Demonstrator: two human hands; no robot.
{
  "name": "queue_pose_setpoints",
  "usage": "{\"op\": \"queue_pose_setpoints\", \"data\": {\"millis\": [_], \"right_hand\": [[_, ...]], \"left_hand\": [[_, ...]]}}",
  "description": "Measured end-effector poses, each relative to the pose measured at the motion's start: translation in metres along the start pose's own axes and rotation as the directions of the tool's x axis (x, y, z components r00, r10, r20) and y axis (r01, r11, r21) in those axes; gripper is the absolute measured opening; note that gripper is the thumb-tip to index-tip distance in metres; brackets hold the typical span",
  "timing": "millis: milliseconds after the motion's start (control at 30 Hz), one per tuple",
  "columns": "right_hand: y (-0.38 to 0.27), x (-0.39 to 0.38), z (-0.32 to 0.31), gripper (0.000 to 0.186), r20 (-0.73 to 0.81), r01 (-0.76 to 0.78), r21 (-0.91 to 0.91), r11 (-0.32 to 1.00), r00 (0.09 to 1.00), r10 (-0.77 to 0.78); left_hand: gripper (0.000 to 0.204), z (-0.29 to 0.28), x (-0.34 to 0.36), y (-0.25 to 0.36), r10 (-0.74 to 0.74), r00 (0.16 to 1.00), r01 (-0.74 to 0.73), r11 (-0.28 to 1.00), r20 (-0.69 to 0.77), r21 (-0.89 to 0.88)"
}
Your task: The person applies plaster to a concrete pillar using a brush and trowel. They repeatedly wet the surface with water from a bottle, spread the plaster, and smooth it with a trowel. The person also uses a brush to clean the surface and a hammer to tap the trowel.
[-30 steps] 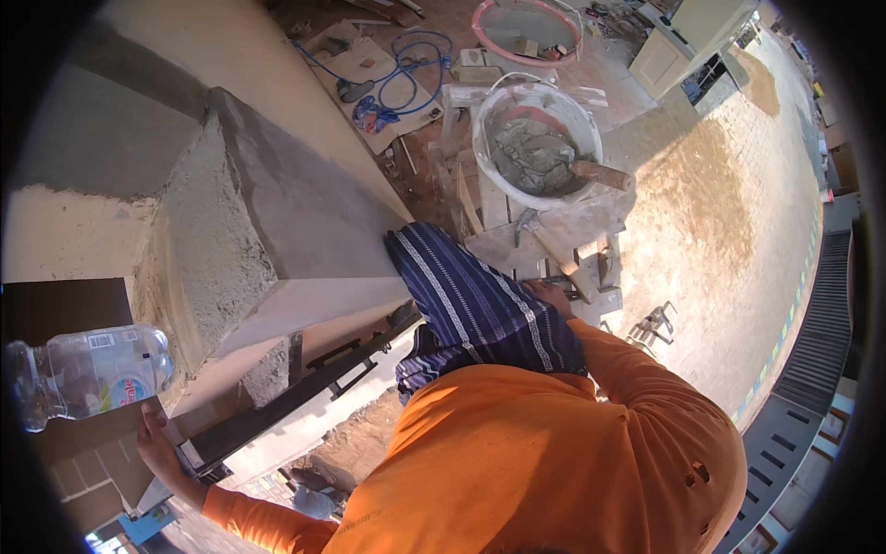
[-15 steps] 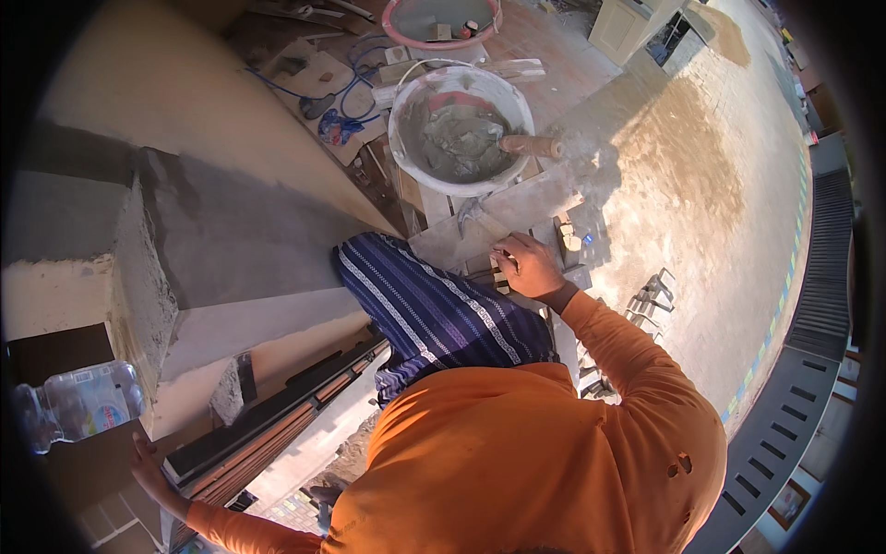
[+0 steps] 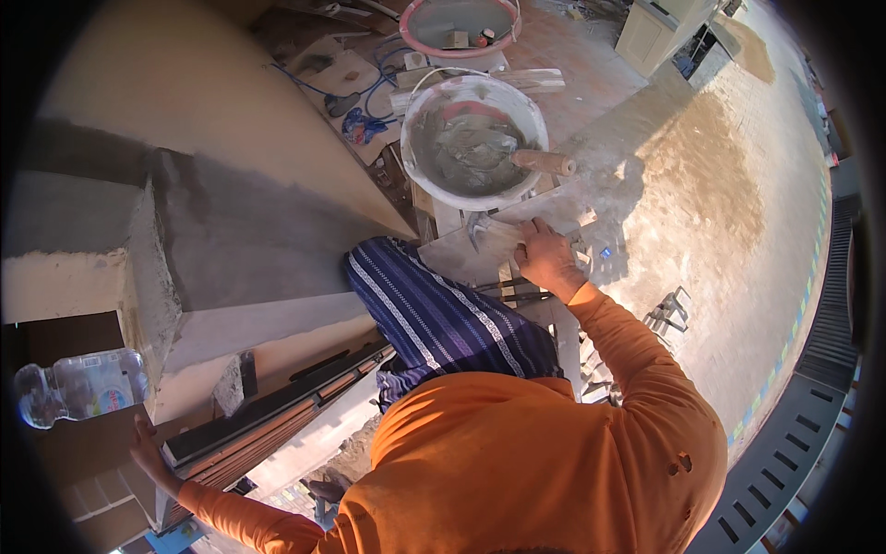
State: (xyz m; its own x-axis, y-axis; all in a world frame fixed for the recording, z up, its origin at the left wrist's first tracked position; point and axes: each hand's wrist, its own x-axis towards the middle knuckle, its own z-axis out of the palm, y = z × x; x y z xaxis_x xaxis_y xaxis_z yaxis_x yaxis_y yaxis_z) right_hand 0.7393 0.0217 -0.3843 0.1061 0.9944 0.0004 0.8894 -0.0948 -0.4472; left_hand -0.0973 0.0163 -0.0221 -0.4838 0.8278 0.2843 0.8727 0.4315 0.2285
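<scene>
My right hand (image 3: 546, 257) reaches over the boards with its fingers closed around the handle end of a hammer (image 3: 478, 231), whose pointed metal head lies to the left of the hand. Just beyond is a white bucket (image 3: 413, 171) of wet grey mortar, with a wooden-handled trowel (image 3: 543, 162) leaning on its right rim. At the lower left, my left hand (image 3: 152, 460) holds nothing. Its fingers are stretched out beside the end of a stack of long dark-edged strips (image 3: 268, 420). A clear plastic bottle (image 3: 88, 386) lies on its side near it.
Farther off stands a pink tub (image 3: 411, 37) of greyish water. Blue hose (image 3: 377, 92) and scraps lie beside the wall. A freshly plastered grey ledge (image 3: 249, 240) rises to my left. Sand (image 3: 711, 166) spreads over the paving at right, near a metal clamp-like frame (image 3: 669, 311).
My right hand has moved slightly farther away and right, onto the hammer handle. The view has shifted a little; my left hand stays near the strips.
</scene>
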Motion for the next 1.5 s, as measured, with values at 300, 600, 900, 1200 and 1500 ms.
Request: {"op": "queue_pose_setpoints", "data": {"millis": [300,600,900,1200,1500], "right_hand": [[0.036,0.069,0.0,0.045,-0.024,0.42,-0.034,0.907,0.907,-0.421],[0.051,0.081,0.011,0.029,-0.32,0.511,-0.251,0.822,0.758,-0.568],[0.02,0.043,-0.013,0.088,0.316,0.437,-0.168,0.883,0.873,-0.372],[0.019,0.044,0.008,0.077,0.338,0.397,-0.208,0.894,0.887,-0.315],[0.011,0.043,-0.001,0.079,0.299,0.506,-0.26,0.822,0.852,-0.43]], "left_hand": [[0.051,0.001,-0.025,0.034,-0.085,0.993,0.085,0.996,-0.083,-0.008],[0.046,0.0,-0.026,0.042,-0.072,0.994,0.074,0.997,-0.078,0.027],[0.058,-0.003,-0.013,0.023,-0.047,0.998,0.049,0.997,-0.03,0.066],[0.059,-0.002,-0.006,0.005,0.006,0.998,-0.002,0.999,-0.068,0.048],[0.06,-0.005,-0.012,0.024,0.054,0.998,-0.052,0.996,-0.032,0.07]]}}
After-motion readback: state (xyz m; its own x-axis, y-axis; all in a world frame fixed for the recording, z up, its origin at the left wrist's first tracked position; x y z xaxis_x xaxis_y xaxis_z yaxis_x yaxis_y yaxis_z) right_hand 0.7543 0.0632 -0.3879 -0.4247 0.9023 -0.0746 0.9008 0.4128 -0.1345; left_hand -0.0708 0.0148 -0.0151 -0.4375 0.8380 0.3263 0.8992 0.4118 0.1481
